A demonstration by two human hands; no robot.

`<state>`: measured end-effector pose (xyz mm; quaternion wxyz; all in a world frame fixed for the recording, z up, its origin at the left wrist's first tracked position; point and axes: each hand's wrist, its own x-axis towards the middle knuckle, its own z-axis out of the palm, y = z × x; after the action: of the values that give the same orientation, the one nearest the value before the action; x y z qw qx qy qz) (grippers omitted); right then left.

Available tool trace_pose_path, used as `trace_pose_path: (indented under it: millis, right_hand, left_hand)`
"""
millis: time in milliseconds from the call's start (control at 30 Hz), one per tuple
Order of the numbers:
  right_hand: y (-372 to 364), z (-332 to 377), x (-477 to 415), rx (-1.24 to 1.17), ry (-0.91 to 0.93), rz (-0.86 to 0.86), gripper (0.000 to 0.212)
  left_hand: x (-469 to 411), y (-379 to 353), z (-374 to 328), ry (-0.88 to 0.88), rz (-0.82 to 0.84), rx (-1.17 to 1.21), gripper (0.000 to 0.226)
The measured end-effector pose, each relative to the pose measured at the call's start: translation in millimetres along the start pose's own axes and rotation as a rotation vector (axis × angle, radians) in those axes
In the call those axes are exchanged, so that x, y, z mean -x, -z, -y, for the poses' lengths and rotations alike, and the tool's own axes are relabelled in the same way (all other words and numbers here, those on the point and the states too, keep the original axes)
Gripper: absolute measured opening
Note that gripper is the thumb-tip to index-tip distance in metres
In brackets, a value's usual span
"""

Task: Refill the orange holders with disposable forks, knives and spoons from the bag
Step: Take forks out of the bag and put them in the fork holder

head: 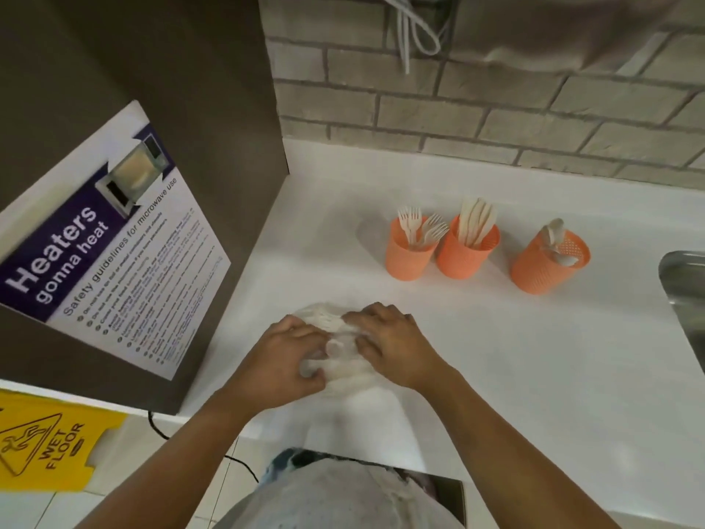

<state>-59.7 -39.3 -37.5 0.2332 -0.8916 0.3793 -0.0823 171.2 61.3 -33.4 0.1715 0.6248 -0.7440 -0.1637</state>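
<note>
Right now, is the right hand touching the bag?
Touching. The head view shows the right hand curled over the clear bag, gripping it with no gap; the left hand grips it too.

Shared kitchenette, workplace or canteen type. White counter (496,357) against grey brick wall (496,120), steel sink (686,284) edge at right. Poster (114,253) on cabinet (213,108) side: microwave safety guidelines. Yellow wet floor sign (49,444) on tiled floor (126,505) below. Three orange holders (463,261) of disposable cutlery (475,223) on the counter

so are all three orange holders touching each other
No, the fork holder and knife holder sit side by side, but the spoon holder stands apart toward the sink.
</note>
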Motion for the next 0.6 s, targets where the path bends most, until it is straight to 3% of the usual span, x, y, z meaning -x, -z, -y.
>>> trace_pose_path:
  millis: [233, 467, 600]
  right_hand:
    - [-2, -45, 55, 0.019, -0.219, -0.200, 0.044]
    - [13, -49, 80, -0.031, -0.310, -0.536, 0.040]
    - [9, -39, 78, 0.076, -0.175, -0.373, 0.034]
  left_hand:
    - [-48, -23, -30, -0.188, 0.017, 0.052, 0.033]
    - [-76, -36, -62, -0.109, -0.063, -0.021, 0.037]
    - [-81, -38, -65, -0.105, -0.023, -0.005, 0.025]
